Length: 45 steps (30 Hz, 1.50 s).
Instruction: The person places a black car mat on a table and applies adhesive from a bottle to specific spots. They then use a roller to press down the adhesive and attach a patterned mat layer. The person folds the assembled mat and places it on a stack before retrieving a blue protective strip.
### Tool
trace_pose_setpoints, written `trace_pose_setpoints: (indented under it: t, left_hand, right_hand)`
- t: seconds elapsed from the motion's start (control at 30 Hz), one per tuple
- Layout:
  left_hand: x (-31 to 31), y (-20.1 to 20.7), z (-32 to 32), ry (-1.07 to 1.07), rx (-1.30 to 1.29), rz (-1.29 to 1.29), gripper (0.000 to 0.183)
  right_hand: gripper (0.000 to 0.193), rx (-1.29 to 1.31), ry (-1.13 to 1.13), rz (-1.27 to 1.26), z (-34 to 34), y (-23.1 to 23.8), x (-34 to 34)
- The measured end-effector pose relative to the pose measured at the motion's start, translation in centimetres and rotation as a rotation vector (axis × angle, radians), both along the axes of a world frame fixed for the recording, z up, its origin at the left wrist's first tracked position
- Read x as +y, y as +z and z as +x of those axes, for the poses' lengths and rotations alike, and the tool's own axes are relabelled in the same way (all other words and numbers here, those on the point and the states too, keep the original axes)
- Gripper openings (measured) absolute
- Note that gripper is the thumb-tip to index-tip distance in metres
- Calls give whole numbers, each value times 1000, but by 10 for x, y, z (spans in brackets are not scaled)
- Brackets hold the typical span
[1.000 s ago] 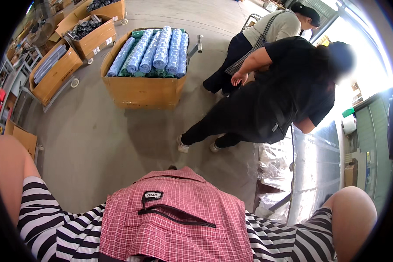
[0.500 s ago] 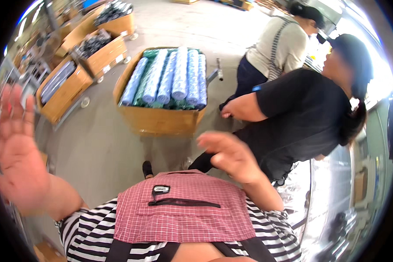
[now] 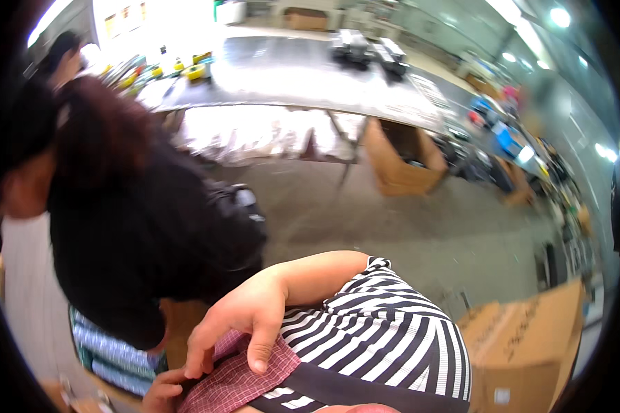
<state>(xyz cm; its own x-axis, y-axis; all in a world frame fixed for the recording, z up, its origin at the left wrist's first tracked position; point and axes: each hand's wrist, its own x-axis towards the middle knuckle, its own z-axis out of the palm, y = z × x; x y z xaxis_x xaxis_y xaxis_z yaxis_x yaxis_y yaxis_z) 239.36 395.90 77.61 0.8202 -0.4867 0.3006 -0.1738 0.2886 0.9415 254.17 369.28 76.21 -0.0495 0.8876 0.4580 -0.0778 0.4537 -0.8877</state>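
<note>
My right hand (image 3: 244, 323) hangs bent at the wrist over the front of a pink checked apron (image 3: 255, 382), its thumb and fingers apart and nothing seen in them. By the apron's left edge, only a few fingers of my left hand (image 3: 162, 391) show, slightly bent and apart, close to the right fingertips. The rest of that hand is hidden. Left of both hands lie blue plastic-wrapped rolls (image 3: 114, 351) in a carton, partly covered by a co-worker in black (image 3: 151, 227).
A long metal-topped table (image 3: 275, 72) runs across the back, with yellow tape rolls (image 3: 196, 71) and dark bundles (image 3: 351, 48) on it. An open carton (image 3: 399, 162) stands by its legs. Close on my right is a large cardboard box (image 3: 523, 351). Another person (image 3: 60, 58) is far left.
The view has swung to the right, from the carton of rolls toward the metal table. My hands, raised and wide apart before, are now close together at the apron.
</note>
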Motion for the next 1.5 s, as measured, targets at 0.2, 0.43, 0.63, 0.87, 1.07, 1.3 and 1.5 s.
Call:
trace_pose_setpoints:
  t: [0.2,0.43,0.63,0.87,1.07,1.3,1.5]
  left_hand:
    - [-70,-4,-12,-240,0,-84,62]
    - [-141,-24,5,-443,43,-62,82]
    - [-250,8,-3,-590,153,-59,75]
    - [-314,21,-3,-749,171,-70,74]
    - [-335,19,0,-772,172,-91,76]
    - [-344,21,1,-767,190,-80,76]
    - [-343,12,5,-772,209,-120,75]
  right_hand:
    - [85,-197,-606,-109,-83,26,-166]
    - [105,-181,-1710,171,-200,60,-411]
    - [92,111,-3079,-409,-334,140,-669]
    - [96,471,-3163,-954,-375,168,-774]
    - [95,491,-3140,-1051,-379,154,-788]
    - [87,203,-3010,-750,-366,36,-760]
    - [69,1152,-2462,-522,-342,-323,-650]
